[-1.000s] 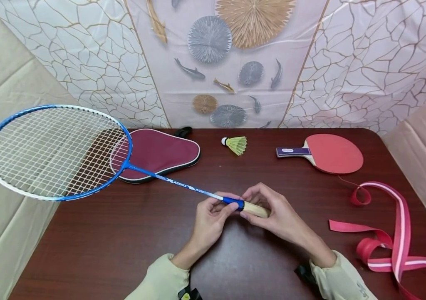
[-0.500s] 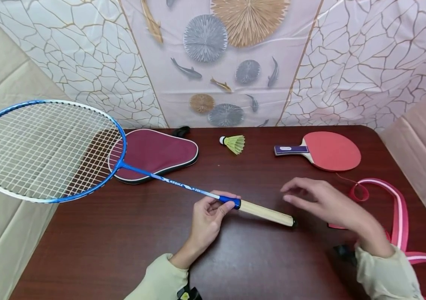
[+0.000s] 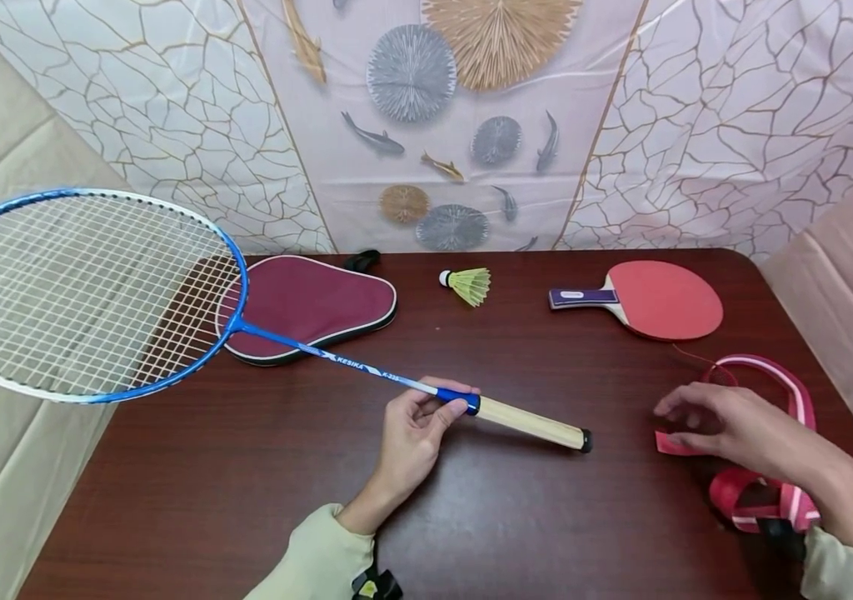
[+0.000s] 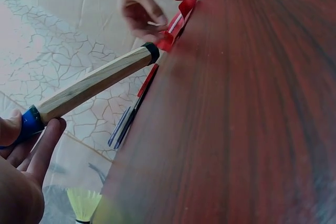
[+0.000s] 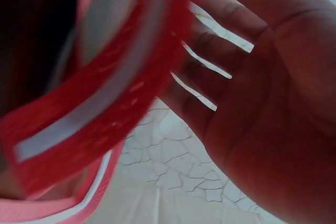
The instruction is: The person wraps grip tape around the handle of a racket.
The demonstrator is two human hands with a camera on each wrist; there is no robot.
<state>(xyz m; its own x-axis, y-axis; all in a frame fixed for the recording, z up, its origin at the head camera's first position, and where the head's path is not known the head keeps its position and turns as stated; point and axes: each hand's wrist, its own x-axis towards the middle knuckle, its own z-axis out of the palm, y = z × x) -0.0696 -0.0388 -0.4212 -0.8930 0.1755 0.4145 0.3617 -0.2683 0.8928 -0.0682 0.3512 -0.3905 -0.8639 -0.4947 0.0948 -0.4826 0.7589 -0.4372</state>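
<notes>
My left hand (image 3: 417, 429) pinches a blue badminton racket at the blue collar (image 3: 459, 402) above its bare wooden handle (image 3: 531, 423). It holds the racket slanted over the table, and the strung head (image 3: 89, 292) hangs past the left edge. In the left wrist view my left hand's fingers (image 4: 44, 145) curl round that collar, and the handle (image 4: 94, 82) points toward the right hand (image 4: 137, 9). My right hand (image 3: 730, 427) hovers with relaxed fingers over the loose end of a red and pink grip tape (image 3: 760, 492). The right wrist view shows its palm (image 5: 252, 77) spread beside the tape (image 5: 105, 93).
A red table tennis paddle (image 3: 651, 304) lies at the back right of the dark wooden table (image 3: 246, 467). A yellow shuttlecock (image 3: 469, 286) lies at the back middle, and a maroon paddle cover (image 3: 306, 304) at the back left. A patterned sheet hangs behind.
My right hand has let go of the racket handle and moved right to the tape end. The left hand keeps its grip; the racket head drifted slightly left.
</notes>
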